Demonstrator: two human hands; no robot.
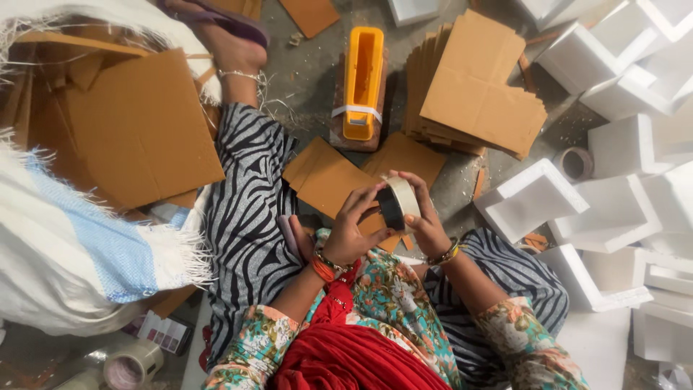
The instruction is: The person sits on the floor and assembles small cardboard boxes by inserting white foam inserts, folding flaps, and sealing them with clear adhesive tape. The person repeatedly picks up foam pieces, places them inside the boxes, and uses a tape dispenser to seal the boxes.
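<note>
**Mia:** Grey floor all over, and so much stuff on it! What is the person holding?

**Ben:** A roll of tape (399,203). It is up in front of the lap, above the brown card pieces (325,177). The left hand (354,227) wraps its fingers around one side. The right hand (426,217) grips the other side, so both hands are closed on the roll.

**Mia:** Are they looking for the loose end?

**Ben:** Maybe. The roll is small here, so I cannot see the end. To find it well, I think you turn the roll slowly and feel with a nail, then peel straight so it does not split.

**Mia:** What else is near?

**Ben:** A yellow holder (362,83) sits on a brick just past the card pieces. A stack of cardboard (476,83) lies beside it. White foam blocks (613,209) are piled on the right. Another tape roll (133,363) rests on the floor, well apart from the hands.
</note>
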